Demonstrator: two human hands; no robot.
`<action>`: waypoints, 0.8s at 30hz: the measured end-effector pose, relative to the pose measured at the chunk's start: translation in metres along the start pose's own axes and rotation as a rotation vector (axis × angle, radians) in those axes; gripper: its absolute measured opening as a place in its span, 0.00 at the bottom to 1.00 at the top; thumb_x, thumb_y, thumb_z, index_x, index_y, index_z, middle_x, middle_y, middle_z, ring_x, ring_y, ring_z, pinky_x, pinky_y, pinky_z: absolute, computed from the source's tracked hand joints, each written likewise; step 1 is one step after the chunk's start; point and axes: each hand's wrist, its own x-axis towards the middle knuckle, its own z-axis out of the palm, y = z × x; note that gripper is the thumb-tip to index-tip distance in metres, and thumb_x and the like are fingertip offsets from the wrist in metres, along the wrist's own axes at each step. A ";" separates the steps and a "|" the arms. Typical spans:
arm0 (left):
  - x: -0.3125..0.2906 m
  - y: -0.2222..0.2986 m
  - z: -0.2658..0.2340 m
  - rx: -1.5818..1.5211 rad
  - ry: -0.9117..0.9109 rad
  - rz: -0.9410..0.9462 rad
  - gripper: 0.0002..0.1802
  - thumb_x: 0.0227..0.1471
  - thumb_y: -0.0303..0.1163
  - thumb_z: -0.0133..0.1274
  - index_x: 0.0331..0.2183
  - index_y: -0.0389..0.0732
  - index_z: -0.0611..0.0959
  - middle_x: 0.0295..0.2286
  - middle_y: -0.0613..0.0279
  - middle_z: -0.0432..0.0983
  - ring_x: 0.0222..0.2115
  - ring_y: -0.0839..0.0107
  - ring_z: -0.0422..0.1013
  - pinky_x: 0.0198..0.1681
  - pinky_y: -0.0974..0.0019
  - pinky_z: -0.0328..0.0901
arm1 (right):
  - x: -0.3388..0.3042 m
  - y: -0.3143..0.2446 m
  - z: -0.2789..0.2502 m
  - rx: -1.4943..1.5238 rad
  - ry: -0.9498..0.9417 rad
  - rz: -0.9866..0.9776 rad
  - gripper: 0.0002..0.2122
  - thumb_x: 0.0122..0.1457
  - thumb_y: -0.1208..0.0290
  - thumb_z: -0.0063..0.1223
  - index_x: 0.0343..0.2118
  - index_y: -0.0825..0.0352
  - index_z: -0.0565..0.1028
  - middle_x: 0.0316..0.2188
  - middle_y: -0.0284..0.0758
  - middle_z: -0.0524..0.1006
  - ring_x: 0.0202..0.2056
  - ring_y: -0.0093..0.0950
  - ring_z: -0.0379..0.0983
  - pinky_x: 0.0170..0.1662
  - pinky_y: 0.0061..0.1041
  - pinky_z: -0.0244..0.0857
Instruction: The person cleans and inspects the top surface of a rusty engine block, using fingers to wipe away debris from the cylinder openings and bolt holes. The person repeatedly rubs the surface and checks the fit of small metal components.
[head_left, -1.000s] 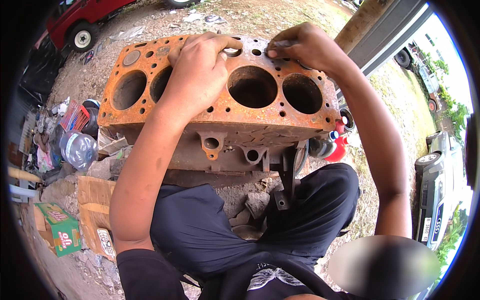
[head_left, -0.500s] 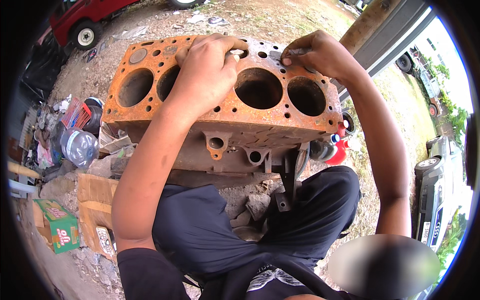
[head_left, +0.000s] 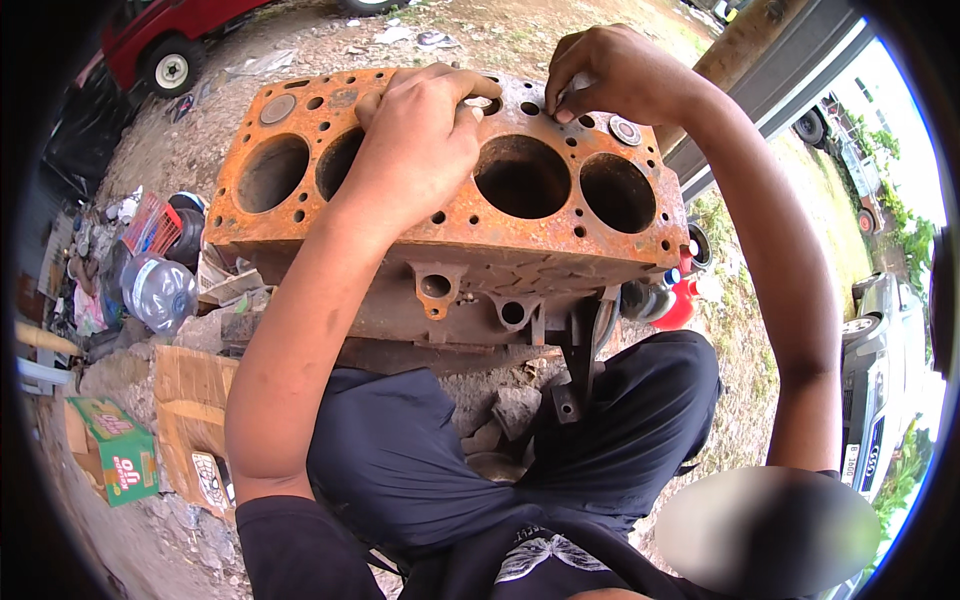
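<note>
A rusty engine block [head_left: 420, 235] stands in front of me, its deck with large round cylinder bores facing up. Flat on the deck's middle lies my left hand [head_left: 420, 125], index finger and thumb apart beside a round opening near the far edge. It partly covers one bore. Over the far right part of the deck, my right hand [head_left: 610, 75] is closed in a pinch, fingertips down at the surface. A small greyish piece shows between its fingers, too hidden to name. A greyer patch of metal lies under it, near a round metal plug [head_left: 625, 130].
A cardboard box [head_left: 190, 420], a green carton [head_left: 115, 450] and a clear plastic water jug [head_left: 160, 293] lie at left. Red bottles [head_left: 677, 305] stand behind the block's right end. A post [head_left: 735, 60] rises at far right. Vehicles are parked beyond.
My right hand has shifted left and slightly away along the deck, uncovering the round plug at the right. My left hand stays nearly in place.
</note>
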 end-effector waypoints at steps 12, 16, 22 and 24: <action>-0.001 -0.001 0.002 0.017 0.011 -0.014 0.18 0.62 0.27 0.52 0.51 0.40 0.88 0.49 0.49 0.84 0.59 0.50 0.72 0.66 0.44 0.58 | 0.016 -0.011 -0.008 0.182 -0.246 0.510 0.19 0.52 0.63 0.80 0.45 0.64 0.87 0.38 0.40 0.88 0.38 0.31 0.83 0.44 0.35 0.73; 0.000 -0.002 0.002 0.003 0.010 -0.024 0.18 0.63 0.27 0.53 0.51 0.41 0.88 0.50 0.50 0.83 0.59 0.51 0.72 0.66 0.43 0.57 | 0.026 0.003 -0.012 0.104 -0.264 0.126 0.15 0.52 0.67 0.79 0.39 0.67 0.85 0.33 0.35 0.87 0.35 0.29 0.81 0.41 0.34 0.72; 0.002 0.004 0.002 0.071 -0.009 -0.024 0.19 0.63 0.27 0.52 0.53 0.41 0.88 0.51 0.49 0.83 0.60 0.51 0.71 0.67 0.42 0.55 | 0.023 0.018 -0.009 0.171 -0.218 0.019 0.16 0.50 0.66 0.80 0.38 0.67 0.85 0.30 0.32 0.86 0.33 0.27 0.80 0.40 0.32 0.70; 0.002 0.002 0.005 0.100 0.007 -0.008 0.20 0.63 0.26 0.51 0.54 0.40 0.87 0.51 0.48 0.83 0.60 0.50 0.71 0.67 0.42 0.54 | 0.019 0.013 -0.007 0.133 -0.166 0.095 0.19 0.49 0.63 0.81 0.41 0.67 0.86 0.30 0.31 0.85 0.31 0.27 0.79 0.38 0.32 0.70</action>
